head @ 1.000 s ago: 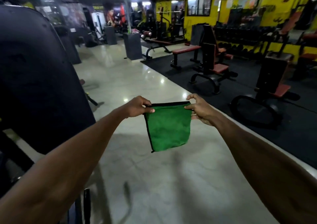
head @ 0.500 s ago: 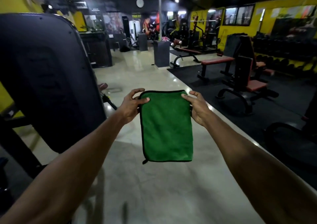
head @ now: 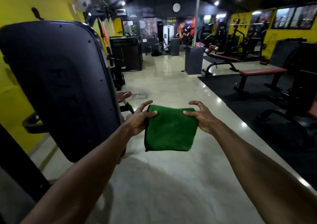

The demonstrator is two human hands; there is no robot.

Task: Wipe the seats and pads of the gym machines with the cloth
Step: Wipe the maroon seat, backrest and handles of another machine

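Note:
A green cloth (head: pixel 169 129) with a dark hem hangs folded in front of me over the pale floor. My left hand (head: pixel 139 117) pinches its upper left corner with the thumb on top. My right hand (head: pixel 200 116) pinches the upper right corner the same way, other fingers spread above. A large black back pad (head: pixel 58 85) of a machine stands close on my left, tilted. Behind its lower edge shows a small reddish seat (head: pixel 124 95).
A red flat bench (head: pixel 260 71) and other black machines stand on the dark rubber mat (head: pixel 240 93) to the right. A grey pillar base (head: pixel 193 60) rises mid-floor ahead. The glossy tiled aisle (head: pixel 164 86) runs forward between them. Yellow walls flank both sides.
The cloth was let out to its full length half a second ago and is now folded shorter. My view has turned left, bringing the black back pad closer.

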